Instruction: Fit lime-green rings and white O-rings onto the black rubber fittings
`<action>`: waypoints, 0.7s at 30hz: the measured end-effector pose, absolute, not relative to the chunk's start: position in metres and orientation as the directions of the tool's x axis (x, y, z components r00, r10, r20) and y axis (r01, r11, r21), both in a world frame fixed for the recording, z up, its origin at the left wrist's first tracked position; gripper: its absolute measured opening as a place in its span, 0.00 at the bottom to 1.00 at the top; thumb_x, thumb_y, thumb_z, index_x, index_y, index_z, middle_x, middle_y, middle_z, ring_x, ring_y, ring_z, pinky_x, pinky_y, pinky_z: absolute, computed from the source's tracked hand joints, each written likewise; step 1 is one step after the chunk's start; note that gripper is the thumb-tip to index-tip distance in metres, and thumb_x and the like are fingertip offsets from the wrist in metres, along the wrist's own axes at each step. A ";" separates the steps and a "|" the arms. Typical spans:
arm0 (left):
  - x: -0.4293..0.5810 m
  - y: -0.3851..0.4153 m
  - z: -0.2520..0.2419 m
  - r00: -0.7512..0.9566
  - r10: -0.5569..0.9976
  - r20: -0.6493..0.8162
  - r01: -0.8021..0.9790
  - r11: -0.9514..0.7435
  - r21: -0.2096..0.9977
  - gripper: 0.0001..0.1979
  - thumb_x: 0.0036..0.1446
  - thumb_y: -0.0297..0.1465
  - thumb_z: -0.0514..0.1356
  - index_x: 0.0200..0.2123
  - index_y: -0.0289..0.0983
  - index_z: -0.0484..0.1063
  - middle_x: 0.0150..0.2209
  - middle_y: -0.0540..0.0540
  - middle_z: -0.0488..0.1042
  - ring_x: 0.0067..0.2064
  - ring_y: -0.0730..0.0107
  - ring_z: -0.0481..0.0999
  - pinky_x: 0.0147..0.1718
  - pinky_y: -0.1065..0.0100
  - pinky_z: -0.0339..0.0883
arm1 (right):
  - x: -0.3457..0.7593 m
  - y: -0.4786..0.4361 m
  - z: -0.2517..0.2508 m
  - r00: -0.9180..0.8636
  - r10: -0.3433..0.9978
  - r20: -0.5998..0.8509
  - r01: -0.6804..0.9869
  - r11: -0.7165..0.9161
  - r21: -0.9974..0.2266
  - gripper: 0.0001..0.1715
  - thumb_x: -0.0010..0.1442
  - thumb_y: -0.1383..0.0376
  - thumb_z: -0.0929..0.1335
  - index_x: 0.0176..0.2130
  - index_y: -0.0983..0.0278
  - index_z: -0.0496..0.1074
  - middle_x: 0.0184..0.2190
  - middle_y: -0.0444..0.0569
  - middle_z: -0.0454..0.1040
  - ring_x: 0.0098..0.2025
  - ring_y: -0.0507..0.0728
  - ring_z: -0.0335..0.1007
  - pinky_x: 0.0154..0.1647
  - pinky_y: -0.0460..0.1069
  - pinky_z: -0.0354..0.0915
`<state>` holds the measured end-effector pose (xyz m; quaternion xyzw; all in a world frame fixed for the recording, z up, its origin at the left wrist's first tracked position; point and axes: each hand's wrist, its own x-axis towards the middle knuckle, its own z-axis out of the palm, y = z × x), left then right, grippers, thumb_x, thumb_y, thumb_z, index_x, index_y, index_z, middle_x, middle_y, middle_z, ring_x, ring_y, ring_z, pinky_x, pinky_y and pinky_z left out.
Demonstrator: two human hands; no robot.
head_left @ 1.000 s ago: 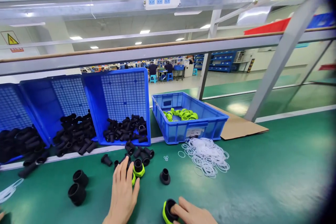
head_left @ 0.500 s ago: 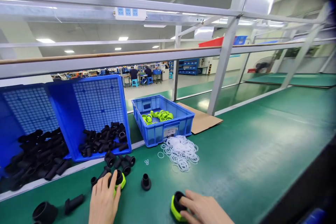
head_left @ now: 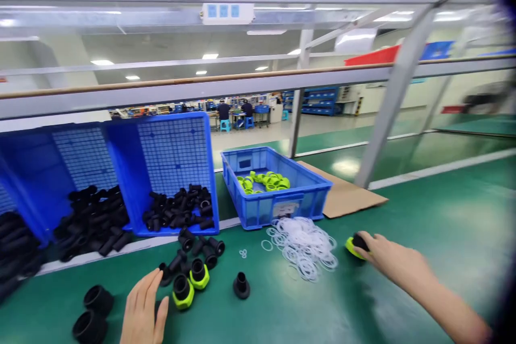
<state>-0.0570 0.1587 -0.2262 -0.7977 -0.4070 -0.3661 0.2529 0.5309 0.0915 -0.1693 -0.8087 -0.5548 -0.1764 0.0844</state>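
My right hand (head_left: 382,255) grips a black fitting with a lime-green nut (head_left: 351,248), just right of the pile of white rings (head_left: 304,244). At the lower left, my left hand (head_left: 142,309) has its fingers stretched out and thumb apart, low over the table; a dark part shows partly behind the thumb and is mostly hidden. Beside its fingertips stand two black fittings with lime-green nuts, a nearer one (head_left: 183,291) and a farther one (head_left: 199,274). A black flanged tube (head_left: 242,286) stands upright by itself. Two wide black sleeves (head_left: 98,301) sit left of my left hand.
Tilted blue bins (head_left: 213,172) hold black tubes, some spilled in front (head_left: 209,255). A blue crate (head_left: 258,209) contains lime-green nuts. Cardboard (head_left: 346,193) lies by a metal post (head_left: 387,118). Small white rings (head_left: 242,253) lie on the green table. People (head_left: 224,110) sit far off.
My right hand has carried its green-and-black fitting right and away from me. The left hand has let go of the fitting with the green nut and moved left. The view has turned left.
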 end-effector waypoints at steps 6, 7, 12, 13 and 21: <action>-0.085 0.147 -0.247 0.342 0.567 0.749 0.912 -0.392 -0.120 0.21 0.71 0.38 0.48 0.58 0.31 0.66 0.53 0.39 0.73 0.54 0.63 0.72 0.49 0.63 0.71 | 0.353 0.115 -0.156 -0.323 0.834 0.448 0.918 0.391 -0.066 0.13 0.71 0.62 0.61 0.49 0.61 0.71 0.47 0.55 0.76 0.44 0.58 0.78 0.42 0.51 0.76; -0.086 0.146 -0.249 0.311 0.596 0.740 0.925 -0.368 -0.093 0.21 0.71 0.38 0.48 0.58 0.32 0.65 0.53 0.39 0.73 0.54 0.64 0.73 0.48 0.63 0.73 | 0.316 0.114 -0.154 -0.428 0.807 0.406 0.845 0.517 -0.136 0.13 0.70 0.64 0.62 0.52 0.59 0.70 0.49 0.53 0.75 0.46 0.57 0.77 0.45 0.50 0.76; -0.064 0.135 -0.249 0.342 0.627 0.700 0.891 -0.452 -0.029 0.22 0.69 0.37 0.52 0.61 0.33 0.62 0.55 0.38 0.73 0.56 0.61 0.73 0.50 0.62 0.76 | 0.197 0.120 -0.154 -0.594 0.743 0.308 0.737 0.656 -0.163 0.28 0.63 0.68 0.69 0.61 0.59 0.64 0.59 0.61 0.68 0.52 0.65 0.75 0.47 0.58 0.77; -0.056 0.131 -0.247 0.400 0.606 0.687 0.856 -0.516 -0.043 0.21 0.67 0.37 0.54 0.60 0.34 0.64 0.54 0.38 0.74 0.55 0.61 0.74 0.50 0.62 0.76 | 0.188 0.124 -0.156 -0.588 0.762 0.270 0.750 0.639 -0.169 0.30 0.62 0.69 0.70 0.61 0.59 0.64 0.59 0.63 0.68 0.51 0.66 0.76 0.45 0.59 0.77; -0.158 0.123 -0.174 0.502 0.613 0.610 0.771 -0.637 0.006 0.20 0.62 0.28 0.50 0.54 0.44 0.73 0.48 0.43 0.79 0.45 0.61 0.78 0.39 0.63 0.79 | 0.164 0.145 -0.157 -0.556 0.827 0.080 0.822 0.562 -0.094 0.23 0.61 0.70 0.71 0.55 0.60 0.69 0.49 0.58 0.72 0.35 0.62 0.79 0.33 0.52 0.74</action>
